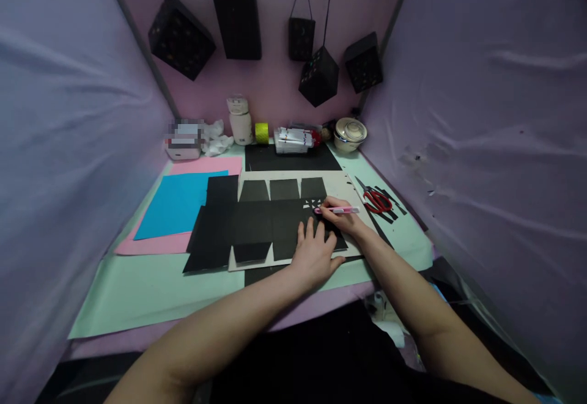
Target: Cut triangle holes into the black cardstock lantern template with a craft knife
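Note:
A black card cut as a box template (252,224), with flaps along its far and near edges, lies flat on a pale board (351,193). My left hand (315,251) rests on the card with its fingers spread, holding nothing. My right hand (342,216) is closed round a pink and white craft knife (343,210). The knife's tip end is at the card, beside a cluster of small cut-out shapes (313,203) through which the pale board shows. The blade itself is too small to make out.
Red-handled scissors (376,201) lie among black paper strips (392,211) at right. Blue (178,202) and pink sheets (156,245) lie left. Yellow tape (262,133), a white bottle (241,126) and a lidded bowl (349,135) stand behind. Black boxes (182,36) hang above.

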### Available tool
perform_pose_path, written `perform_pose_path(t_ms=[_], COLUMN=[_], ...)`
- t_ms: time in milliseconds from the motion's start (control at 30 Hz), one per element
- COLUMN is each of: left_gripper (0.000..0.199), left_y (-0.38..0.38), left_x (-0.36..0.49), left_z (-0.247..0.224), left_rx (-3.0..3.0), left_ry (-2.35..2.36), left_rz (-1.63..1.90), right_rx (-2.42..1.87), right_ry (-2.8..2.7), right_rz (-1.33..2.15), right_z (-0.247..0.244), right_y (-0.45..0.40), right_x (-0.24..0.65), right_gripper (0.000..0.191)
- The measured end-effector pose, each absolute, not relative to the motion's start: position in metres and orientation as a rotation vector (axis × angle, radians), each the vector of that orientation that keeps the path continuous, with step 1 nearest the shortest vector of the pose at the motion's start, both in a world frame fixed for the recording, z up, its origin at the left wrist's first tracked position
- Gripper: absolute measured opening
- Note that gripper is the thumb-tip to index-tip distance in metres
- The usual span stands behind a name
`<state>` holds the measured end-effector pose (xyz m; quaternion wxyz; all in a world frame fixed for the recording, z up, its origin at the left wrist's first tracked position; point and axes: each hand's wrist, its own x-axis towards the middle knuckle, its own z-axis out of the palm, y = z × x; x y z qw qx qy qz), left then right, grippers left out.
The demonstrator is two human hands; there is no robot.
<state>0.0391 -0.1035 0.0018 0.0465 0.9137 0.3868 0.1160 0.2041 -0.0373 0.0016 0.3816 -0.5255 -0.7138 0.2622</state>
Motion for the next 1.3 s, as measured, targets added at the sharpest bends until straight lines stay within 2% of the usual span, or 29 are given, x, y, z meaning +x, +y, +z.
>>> perform_pose_path(t_ms=[1300], left_gripper=[0.062], left_y=[-0.1036], left_x=[0.0406], left_z=[-0.0015], left_rx=[2.818], left_ry=[1.205], left_rz=[0.354], right_rx=[-1.298], right_ry=[-1.701], right_rz=[0.701], right_z=[-0.0033], right_y=[-0.0350], right_x=[0.2047], right_gripper=[0.021])
